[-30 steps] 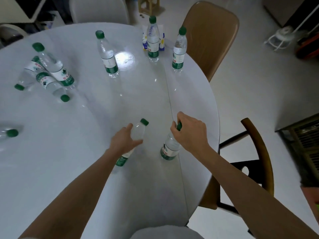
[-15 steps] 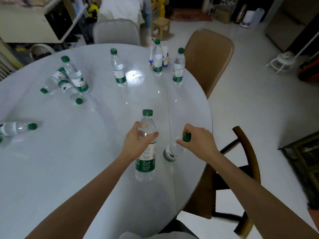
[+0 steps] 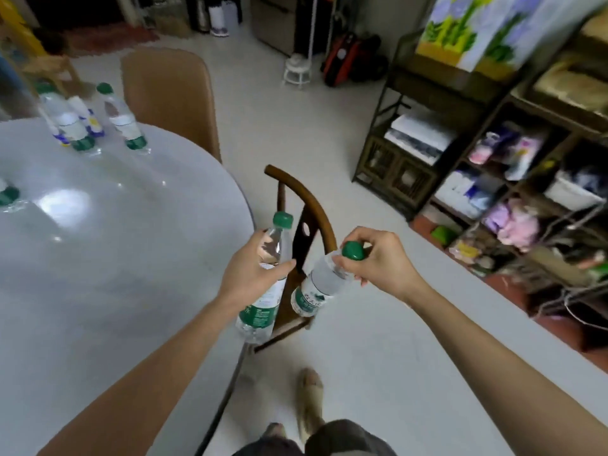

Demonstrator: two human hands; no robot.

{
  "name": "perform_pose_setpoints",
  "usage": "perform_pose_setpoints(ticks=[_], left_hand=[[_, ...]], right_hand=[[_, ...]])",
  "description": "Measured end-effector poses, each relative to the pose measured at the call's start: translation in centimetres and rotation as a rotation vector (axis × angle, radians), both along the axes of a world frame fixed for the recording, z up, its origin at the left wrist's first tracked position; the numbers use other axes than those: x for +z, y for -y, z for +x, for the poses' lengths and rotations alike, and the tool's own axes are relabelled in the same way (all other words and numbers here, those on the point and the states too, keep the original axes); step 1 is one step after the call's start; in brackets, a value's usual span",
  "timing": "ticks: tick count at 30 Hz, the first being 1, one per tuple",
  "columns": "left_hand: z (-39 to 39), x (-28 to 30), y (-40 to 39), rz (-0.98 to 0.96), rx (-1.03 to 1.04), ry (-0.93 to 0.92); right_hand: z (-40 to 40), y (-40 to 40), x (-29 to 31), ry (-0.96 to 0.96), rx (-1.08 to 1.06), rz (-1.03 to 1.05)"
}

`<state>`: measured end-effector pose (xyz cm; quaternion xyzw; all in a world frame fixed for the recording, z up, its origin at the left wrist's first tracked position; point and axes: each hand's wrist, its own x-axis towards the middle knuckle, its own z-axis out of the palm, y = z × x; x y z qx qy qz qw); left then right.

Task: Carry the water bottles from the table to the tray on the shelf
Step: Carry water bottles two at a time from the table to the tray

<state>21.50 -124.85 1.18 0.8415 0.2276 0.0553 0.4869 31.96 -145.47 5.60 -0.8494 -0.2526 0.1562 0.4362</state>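
My left hand (image 3: 253, 271) grips a clear water bottle (image 3: 263, 307) with a green cap and label around its upper body, held upright past the round table's right edge. My right hand (image 3: 378, 258) pinches a second water bottle (image 3: 316, 287) by its neck under the green cap; it hangs tilted above the floor. Two more bottles (image 3: 123, 121) stand at the back of the white table (image 3: 115, 258), and part of another (image 3: 6, 195) shows at the left edge. The dark shelf unit (image 3: 460, 153) stands to the right; I cannot make out a tray on it.
A dark wooden chair (image 3: 302, 205) stands right behind the two held bottles. A tan chair (image 3: 171, 97) is at the table's far side. The shelves hold bags, paper stacks and a painting (image 3: 487, 31). A small white fan (image 3: 296, 69) stands on the pale floor.
Both bottles have been lifted off the table and carried rightward past its edge. My view has swung right from the table toward the shelf unit.
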Motion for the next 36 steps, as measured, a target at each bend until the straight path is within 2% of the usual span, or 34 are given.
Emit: perform_pose_setpoints(ticks=[6, 13, 16, 24, 31, 36], left_hand=[[3.4, -0.9, 14.8, 0.039, -0.426, -0.051], [5.8, 0.2, 36.1, 0.011, -0.797, -0.036], [6.1, 0.0, 47.1, -0.023, -0.909, -0.017], [5.8, -1.4, 71.2, -0.106, -1.058, -0.093], [10.2, -2.2, 88.7, -0.115, -1.289, -0.096], [15.6, -2.8, 101.9, -0.146, -1.423, -0.085]], right_hand=[[-4.7, 17.1, -0.7, 0.009, -0.369, -0.044], [-10.1, 37.3, -1.0, 0.080, -0.786, -0.126], [-12.3, 47.1, -1.7, 0.113, -0.941, -0.183], [-16.4, 70.1, -1.9, 0.159, -1.090, -0.583], [-16.6, 85.7, -2.6, 0.127, -1.296, -0.549], [-14.0, 95.5, -2.4, 0.132, -1.511, -0.433]])
